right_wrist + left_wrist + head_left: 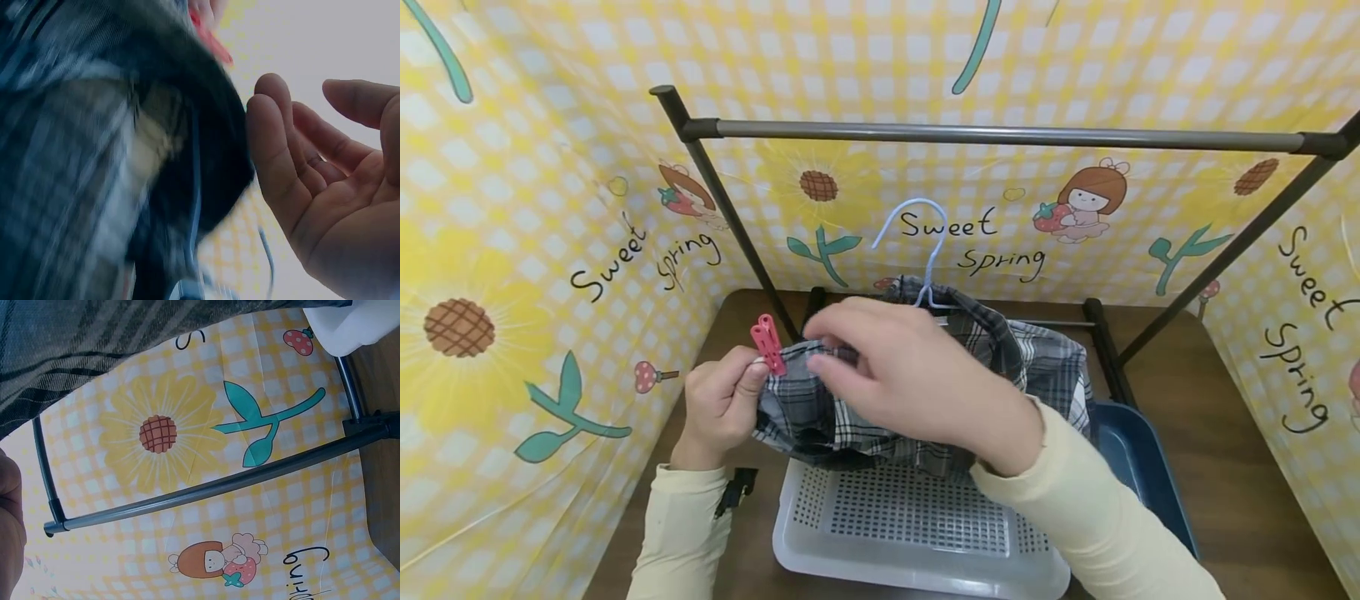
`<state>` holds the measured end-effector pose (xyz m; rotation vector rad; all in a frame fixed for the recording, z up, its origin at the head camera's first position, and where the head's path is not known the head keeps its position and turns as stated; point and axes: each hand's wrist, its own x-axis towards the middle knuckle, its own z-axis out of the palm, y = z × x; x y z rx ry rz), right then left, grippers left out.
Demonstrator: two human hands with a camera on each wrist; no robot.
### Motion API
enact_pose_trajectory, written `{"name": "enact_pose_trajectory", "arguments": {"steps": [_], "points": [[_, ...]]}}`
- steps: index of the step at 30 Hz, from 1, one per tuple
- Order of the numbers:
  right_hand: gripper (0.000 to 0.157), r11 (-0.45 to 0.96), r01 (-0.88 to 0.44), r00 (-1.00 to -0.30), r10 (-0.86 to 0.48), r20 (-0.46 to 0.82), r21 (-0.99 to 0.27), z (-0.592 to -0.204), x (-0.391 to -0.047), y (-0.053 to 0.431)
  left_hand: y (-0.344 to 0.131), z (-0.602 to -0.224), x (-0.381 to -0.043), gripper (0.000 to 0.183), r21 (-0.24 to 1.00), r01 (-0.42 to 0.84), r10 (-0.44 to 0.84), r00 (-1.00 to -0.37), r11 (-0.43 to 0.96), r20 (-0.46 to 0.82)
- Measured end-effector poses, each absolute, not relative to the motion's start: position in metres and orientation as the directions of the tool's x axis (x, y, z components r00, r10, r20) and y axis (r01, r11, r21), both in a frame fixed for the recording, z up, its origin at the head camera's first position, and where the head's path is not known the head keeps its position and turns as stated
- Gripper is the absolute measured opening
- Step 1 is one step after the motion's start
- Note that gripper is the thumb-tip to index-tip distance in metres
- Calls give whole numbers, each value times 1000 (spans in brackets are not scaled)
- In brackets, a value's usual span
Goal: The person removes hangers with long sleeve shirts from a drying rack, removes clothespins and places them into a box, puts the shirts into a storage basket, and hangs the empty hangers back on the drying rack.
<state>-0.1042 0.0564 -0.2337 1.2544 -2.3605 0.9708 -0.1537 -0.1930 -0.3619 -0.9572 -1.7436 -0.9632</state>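
Note:
A dark plaid shirt point(861, 425) is on a light blue wire hanger point(936, 250), whose hook stands up above the collar. My left hand point(722, 400) pinches the shirt at its left shoulder. A pink clothespin point(767, 343) is clipped on the cloth right beside that thumb. My right hand point(917, 379) hovers over the shirt's left half, its fingers loosely bent and apart. In the right wrist view the right hand point(331, 169) holds nothing and sits next to the collar. In the left wrist view a shirt edge point(81, 350) crosses the top, and little of the left hand shows.
Behind the shirt stands a dark metal rack with a horizontal bar point(1000, 135). Below the shirt lies a white perforated basket point(917, 562); a blue tray point(1150, 467) is at the right. A small black object point(736, 492) is by the left sleeve. Patterned cloth surrounds the brown table point(1247, 467).

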Motion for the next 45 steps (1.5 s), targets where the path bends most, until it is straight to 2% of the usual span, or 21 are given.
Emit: {"name": "enact_pose_trajectory", "arguments": {"steps": [5,8,12,14,19,24,29,39,45], "points": [[33,523,-730,-677,-642,361,-439,-231,-111,31,-191,-362,-154,47,189,895,203,-289,405,935],[39,580,-689,-715,-643,276,-435,-229,-115,19,-190,-362,-154,47,183,894,204,-285,409,937],[23,591,-677,-718,-660,219,-438,-230,-119,3,-190,-362,-155,47,176,896,212,-280,408,936],[22,605,-674,-722,-661,204,-425,-231,-120,-3,-190,-362,-155,46,174,897,213,-279,407,937],[36,640,-672,-737,-631,243,-373,-234,-121,-11,-191,-364,-155,46,165,888,205,-274,430,940],[12,633,-676,-735,-613,289,-378,-238,-122,-14,-193,-365,-153,48,170,880,182,-274,443,944],[9,618,-672,-739,-597,312,-409,-240,-120,-15,-193,-365,-151,48,185,881,161,-278,435,947],[17,478,-783,-620,-555,554,-398,-249,-120,-13,-191,-359,-151,49,193,897,133,-264,397,955],[17,435,-794,-608,-545,577,-425,-252,-121,-12,-193,-361,-151,50,194,894,134,-268,404,954]]}}
